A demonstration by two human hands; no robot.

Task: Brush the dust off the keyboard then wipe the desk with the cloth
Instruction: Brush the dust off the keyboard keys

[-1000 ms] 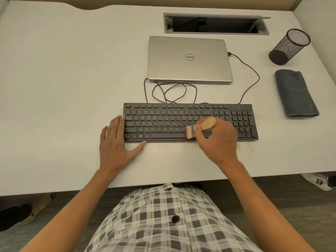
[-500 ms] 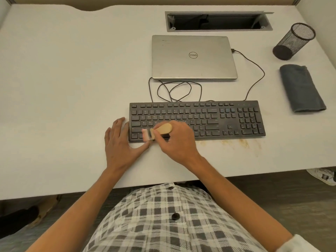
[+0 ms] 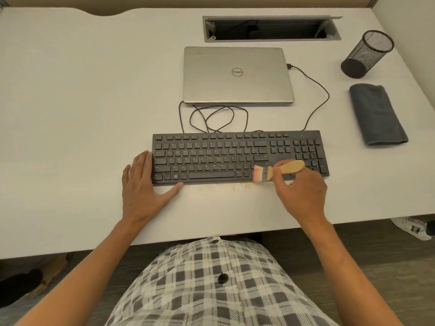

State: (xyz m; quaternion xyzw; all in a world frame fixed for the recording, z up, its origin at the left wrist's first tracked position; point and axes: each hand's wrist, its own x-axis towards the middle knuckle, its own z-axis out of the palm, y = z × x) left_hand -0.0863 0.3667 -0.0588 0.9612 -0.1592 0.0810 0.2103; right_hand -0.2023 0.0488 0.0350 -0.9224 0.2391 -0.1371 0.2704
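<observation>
Head view: laptop (image 3: 237, 75) behind keyboard (image 3: 211, 158).

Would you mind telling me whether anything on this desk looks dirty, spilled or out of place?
Yes: a yellowish-brown stain smears the white desk along the keyboard's near edge, beside the brush. The loose cable lies tangled behind the keyboard. The folded cloth sits untouched at the right.

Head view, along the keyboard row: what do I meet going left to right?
left hand → keyboard → brush held in the right hand → folded grey cloth.
</observation>
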